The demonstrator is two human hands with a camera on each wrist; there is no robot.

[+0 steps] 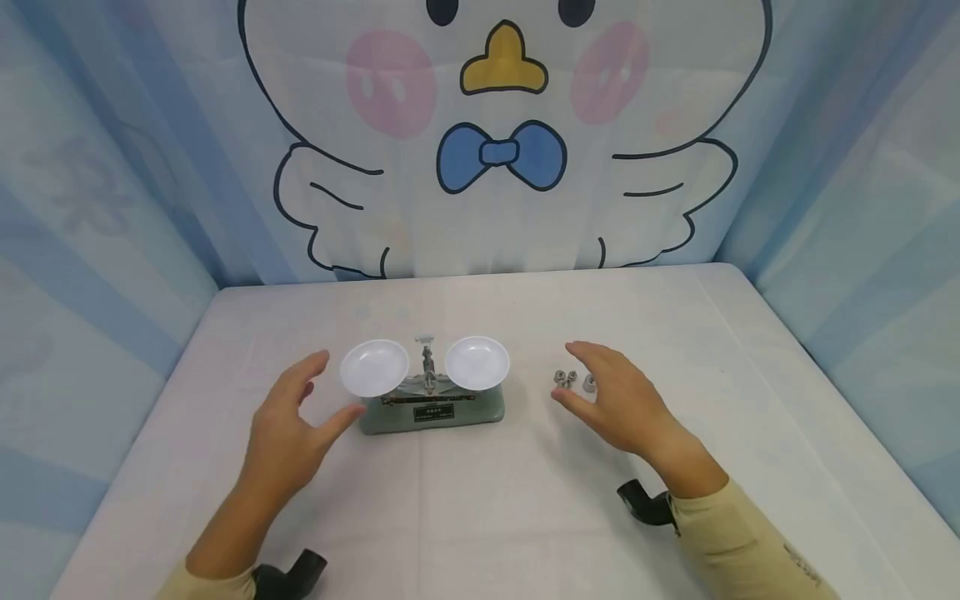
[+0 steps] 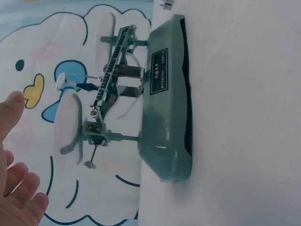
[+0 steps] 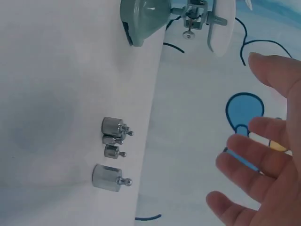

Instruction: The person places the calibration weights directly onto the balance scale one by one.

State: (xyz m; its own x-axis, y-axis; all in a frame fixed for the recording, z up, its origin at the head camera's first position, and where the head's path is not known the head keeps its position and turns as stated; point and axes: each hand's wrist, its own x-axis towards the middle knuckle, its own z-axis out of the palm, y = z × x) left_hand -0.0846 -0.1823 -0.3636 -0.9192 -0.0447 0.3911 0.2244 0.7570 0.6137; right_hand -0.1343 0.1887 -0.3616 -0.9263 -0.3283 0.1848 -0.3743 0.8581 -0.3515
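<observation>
A green balance scale (image 1: 431, 414) with two white pans stands on the table, its beam and dark label facing me. My left hand (image 1: 288, 433) is held in the air just left of the left pan (image 1: 375, 368), thumb and fingers spread with nothing between them. To the right of the scale, my right hand (image 1: 626, 404) hovers with its fingers apart, also holding nothing. Several small metal weights (image 1: 566, 379) stand close to its fingertips, partly hidden by it in the head view. In the right wrist view the largest weight (image 3: 107, 178) stands apart from a tighter group (image 3: 113, 127).
A white cloth covers the table (image 1: 465, 517). Behind it hangs a curtain (image 1: 502, 217) with a cartoon bird, and blue curtains (image 1: 847, 208) close in both sides. Dark wrist mounts (image 1: 647, 504) stick out from both sleeves.
</observation>
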